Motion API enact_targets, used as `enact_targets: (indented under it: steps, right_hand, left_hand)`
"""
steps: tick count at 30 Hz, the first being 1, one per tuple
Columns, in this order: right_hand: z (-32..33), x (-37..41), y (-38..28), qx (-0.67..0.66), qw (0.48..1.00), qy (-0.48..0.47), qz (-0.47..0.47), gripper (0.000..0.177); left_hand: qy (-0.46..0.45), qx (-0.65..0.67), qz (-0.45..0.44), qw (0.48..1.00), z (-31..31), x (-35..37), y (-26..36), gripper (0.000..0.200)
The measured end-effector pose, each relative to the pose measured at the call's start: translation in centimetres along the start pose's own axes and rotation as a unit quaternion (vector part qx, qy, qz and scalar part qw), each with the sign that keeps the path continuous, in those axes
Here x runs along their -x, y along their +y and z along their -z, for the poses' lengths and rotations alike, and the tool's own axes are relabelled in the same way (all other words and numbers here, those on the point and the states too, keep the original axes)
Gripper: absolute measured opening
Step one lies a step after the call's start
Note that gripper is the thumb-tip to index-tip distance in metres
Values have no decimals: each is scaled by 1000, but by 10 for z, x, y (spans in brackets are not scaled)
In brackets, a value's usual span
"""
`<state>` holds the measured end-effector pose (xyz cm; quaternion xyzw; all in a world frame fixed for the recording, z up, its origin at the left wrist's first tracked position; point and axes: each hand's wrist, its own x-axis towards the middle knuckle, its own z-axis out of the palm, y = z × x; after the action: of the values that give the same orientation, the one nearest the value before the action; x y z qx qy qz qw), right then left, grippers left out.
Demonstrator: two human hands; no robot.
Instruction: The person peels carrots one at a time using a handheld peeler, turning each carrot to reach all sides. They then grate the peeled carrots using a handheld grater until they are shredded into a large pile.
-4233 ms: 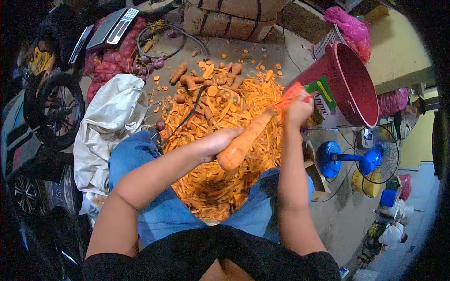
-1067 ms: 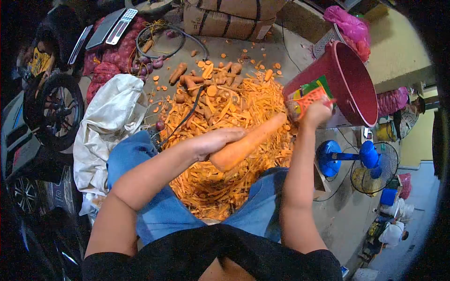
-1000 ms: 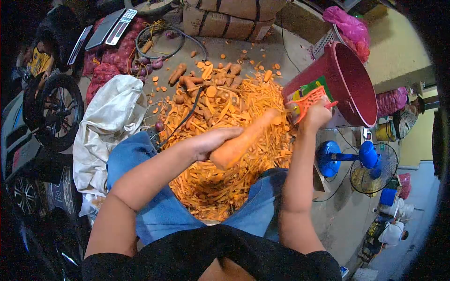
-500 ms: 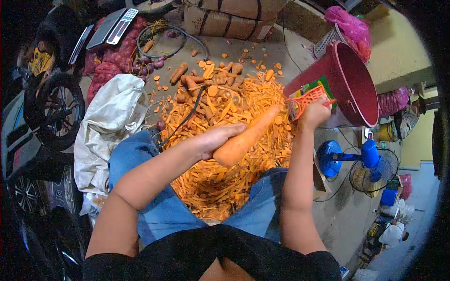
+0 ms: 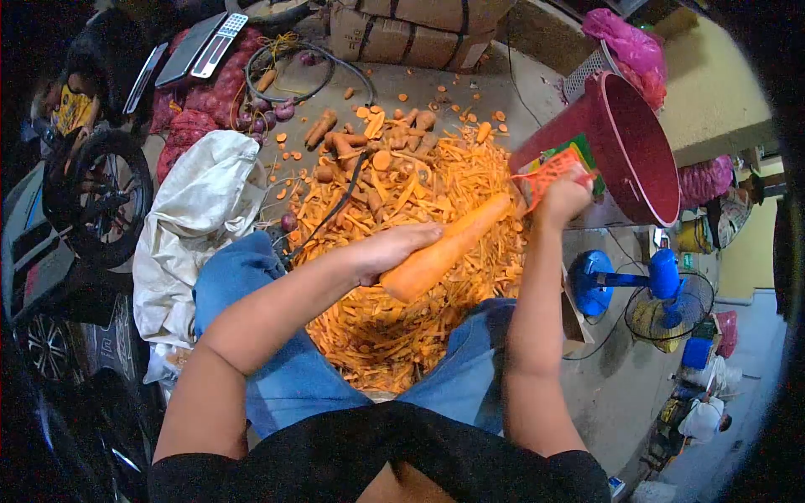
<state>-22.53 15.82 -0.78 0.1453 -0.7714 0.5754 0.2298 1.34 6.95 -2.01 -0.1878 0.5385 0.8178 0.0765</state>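
A large peeled carrot [image 5: 449,251] lies tilted across the middle of the view, its thick end toward me. My left hand [image 5: 398,251] is closed round its thick end, thumb along the top. In my right hand [image 5: 566,199] is an orange peeler [image 5: 549,178] with an openwork plastic body, slightly blurred, just past the carrot's thin tip. Below both hands spreads a heap of orange peelings [image 5: 377,314], between my knees. Several unpeeled carrots [image 5: 344,147] rest at the heap's far side.
A big red bucket [image 5: 549,138] leans at the right, near my right hand. Beyond it stands a blue fan [image 5: 662,277]. On the left are a white sack [image 5: 189,226], red net bags of onions [image 5: 189,134] and a motorbike wheel [image 5: 105,189]. Cardboard boxes [image 5: 411,42] stand at the back.
The carrot's tip has shifted slightly right, and the peeler in my right hand has turned a little. My left hand keeps its hold on the carrot.
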Motion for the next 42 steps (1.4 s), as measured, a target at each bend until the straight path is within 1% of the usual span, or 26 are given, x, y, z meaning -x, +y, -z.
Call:
enact_targets:
  steps: [2, 4, 5, 8, 9, 10, 11, 12, 14, 15, 16, 18, 20, 21, 24, 27, 28, 30, 31, 32, 34, 37, 38, 40, 41, 42]
  right_hand:
    - [3, -2, 3, -127, 987, -16, -95, 17]
    - [3, 34, -40, -199, 972, -119, -32, 15]
    - [11, 54, -66, -166, 957, -238, 7, 14]
    - [14, 123, -101, -103, 951, -289, 39, 20]
    - [12, 120, -98, -103, 951, -288, 37, 20]
    - [8, 111, -92, -66, 960, -268, 51, 21]
    - [2, 98, -83, -30, 966, -249, 66, 22]
    - [-6, 74, -65, 30, 984, -157, 80, 21]
    - [-9, 23, -17, 57, 995, -79, 19, 21]
    - [-9, 5, 8, 93, 994, 11, 61, 21]
    - [-2, 0, 5, 91, 995, 28, -14, 20]
    - [0, 5, -8, -77, 995, -13, -60, 20]
    - [0, 41, -59, -196, 972, -124, -30, 19]
    - [0, 65, -72, -166, 969, -180, -9, 19]
    - [9, 123, -95, -91, 956, -277, 25, 17]
    - [1, 94, -79, -59, 971, -223, 58, 17]
    - [-5, 70, -62, -33, 983, -173, 54, 21]
    - [-10, 20, -18, -13, 999, -52, 9, 24]
    - [-4, 7, -12, 61, 998, 23, 26, 23]
    - [-3, -2, 11, -56, 996, 32, -64, 21]
    - [3, 8, -10, -150, 984, -51, -79, 18]
    - [1, 69, -58, -227, 949, -213, -44, 16]
    - [10, 92, -89, -109, 963, -240, 60, 16]
    - [10, 121, -98, -125, 954, -271, 4, 18]
    - [7, 116, -93, -124, 955, -271, 2, 18]
    - [0, 103, -83, -85, 972, -215, 45, 19]
  left_hand:
    - [1, 115, 30, 993, -4, 3, 9, 33]
    - [6, 165, 72, 984, 7, -4, 7, 33]
    - [9, 213, 117, 970, 10, -7, 6, 32]
    - [61, 238, 86, 966, 0, -9, 14, 32]
    - [46, 216, 33, 975, 1, -16, 4, 32]
    - [46, 217, 34, 975, 1, -14, 3, 32]
    - [33, 128, 16, 991, 1, -11, 2, 32]
    - [20, 39, -2, 999, 1, -8, 2, 32]
    - [10, 33, 19, 999, -2, -1, 4, 37]
    - [-23, 47, 25, 998, -5, 3, 7, 37]
    - [-55, 61, 30, 996, -6, 4, 8, 37]
    - [-39, 67, -15, 997, -5, 1, 8, 35]
    - [10, 116, 66, 991, 1, -3, 13, 34]
    - [-5, 196, 84, 977, 6, -7, 8, 34]
    - [54, 199, 75, 976, 3, -7, 14, 35]
    - [5, 156, 72, 985, 6, -2, 11, 35]
    - [-29, 103, 79, 991, 6, 1, 15, 35]
    - [11, 101, 68, 992, -5, 4, 14, 31]
    - [13, 114, 46, 992, -8, 5, 13, 31]
    - [15, 127, 23, 992, -9, 5, 13, 30]
    - [-3, 155, 61, 986, 1, -1, 8, 31]
    - [52, 234, 115, 964, 7, -9, 12, 32]
    - [52, 233, 115, 964, 3, -8, 15, 32]
    - [57, 226, 7, 972, -4, -5, 17, 34]
    - [29, 211, 15, 977, 1, -11, 7, 34]
    - [30, 212, 16, 977, 2, -10, 6, 34]
